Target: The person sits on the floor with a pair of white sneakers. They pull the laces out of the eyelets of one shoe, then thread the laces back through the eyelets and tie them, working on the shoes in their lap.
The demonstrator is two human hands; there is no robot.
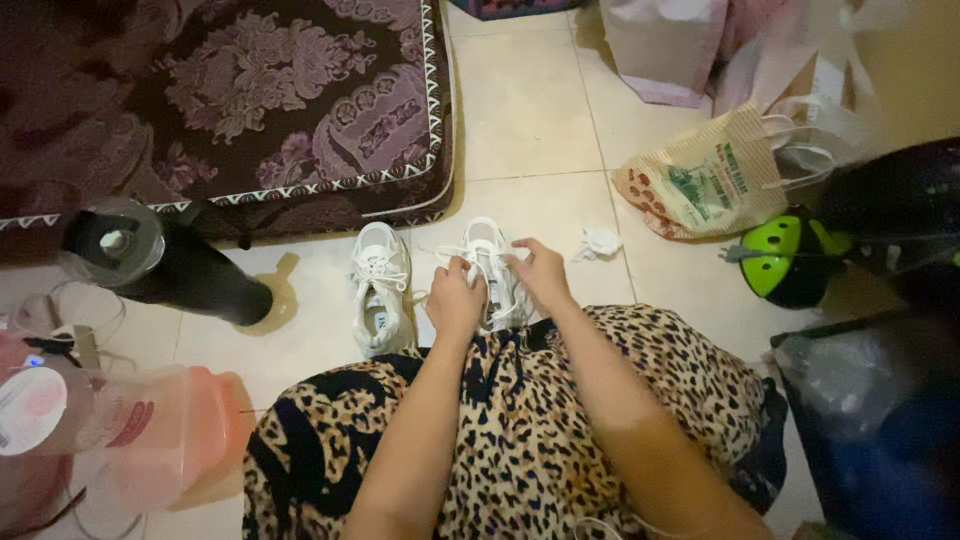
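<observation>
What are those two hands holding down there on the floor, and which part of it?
Both the left hand and right hand grip the laces of one white sneaker; its twin lies untouched beside it.

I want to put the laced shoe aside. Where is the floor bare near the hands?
Bare tile lies beyond the shoes, between the mattress edge and the printed bag, and a smaller patch between the right hand and that bag, past the crumpled tissue. It is crowded left, around the black bottle and pink jug, and right, by the green helmet.
</observation>
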